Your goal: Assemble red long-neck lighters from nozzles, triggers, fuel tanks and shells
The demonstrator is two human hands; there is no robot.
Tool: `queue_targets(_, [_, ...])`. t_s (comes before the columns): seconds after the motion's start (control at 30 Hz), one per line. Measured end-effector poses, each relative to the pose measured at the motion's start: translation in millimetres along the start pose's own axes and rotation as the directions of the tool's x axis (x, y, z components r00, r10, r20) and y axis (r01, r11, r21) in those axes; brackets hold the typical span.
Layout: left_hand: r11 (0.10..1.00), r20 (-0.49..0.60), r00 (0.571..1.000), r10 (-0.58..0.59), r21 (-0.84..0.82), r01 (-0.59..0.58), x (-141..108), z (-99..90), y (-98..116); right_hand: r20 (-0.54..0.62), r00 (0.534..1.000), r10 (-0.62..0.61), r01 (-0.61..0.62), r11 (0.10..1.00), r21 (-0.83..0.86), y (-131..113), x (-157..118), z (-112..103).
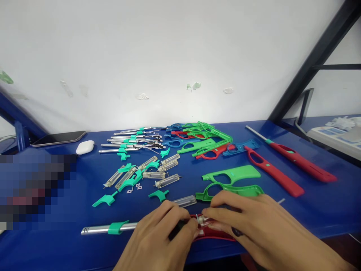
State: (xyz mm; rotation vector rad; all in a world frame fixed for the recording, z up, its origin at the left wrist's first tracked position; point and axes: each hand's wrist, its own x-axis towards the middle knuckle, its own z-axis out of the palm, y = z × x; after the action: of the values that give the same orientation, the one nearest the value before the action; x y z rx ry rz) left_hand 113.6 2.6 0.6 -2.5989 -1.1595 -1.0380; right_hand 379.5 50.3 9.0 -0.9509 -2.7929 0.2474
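Observation:
A red lighter handle half (pixel 218 235) lies hollow side up near the table's front edge. My left hand (pixel 166 229) is closed around its left end, and a silver lighter tube (pixel 96 229) with a teal clip (pixel 117 227) sticks out leftward from beneath it. My right hand (pixel 245 218) is closed with fingertips pinching a small fuel tank (pixel 203 219) at the red shell; its valve end shows, the rest is covered. Just behind the hands are another clear fuel tank (pixel 185 201) and a green handle half (pixel 239 190).
Several clear tanks (pixel 153 175), teal triggers (pixel 105 199) and silver tubes (pixel 118 150) lie left of centre. Green, blue and red shells (pixel 208 141) pile up at the back. Two red lighter bodies (pixel 304 165) lie right. A phone (pixel 59 138) and white earbud case (pixel 85 147) sit back left.

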Motion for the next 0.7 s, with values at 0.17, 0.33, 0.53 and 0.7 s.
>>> queue_targets(0.17, [0.998,0.0,0.999,0.035,0.046,-0.035,3.0,-1.0,4.9,-0.018,1.0,-0.019,0.019,1.0,-0.016,-2.6,-0.1,-3.1])
queue_targets(0.33, [0.999,-0.018,1.0,0.023,0.046,-0.023,3.6,-1.4,7.2,-0.014,1.0,-0.006,0.007,1.0,0.013,-3.7,-0.5,-3.8])
queue_targets(0.53, [0.994,-0.036,0.999,0.036,0.105,-0.032,-2.1,1.2,5.2,-0.006,1.0,0.008,-0.008,0.997,0.077,-3.5,1.1,-3.1])
queue_targets(0.7, [0.988,-0.029,0.997,0.065,0.143,-0.061,-3.7,1.2,4.5,-0.036,0.999,0.02,-0.019,0.999,0.037,-4.1,-8.6,3.9])
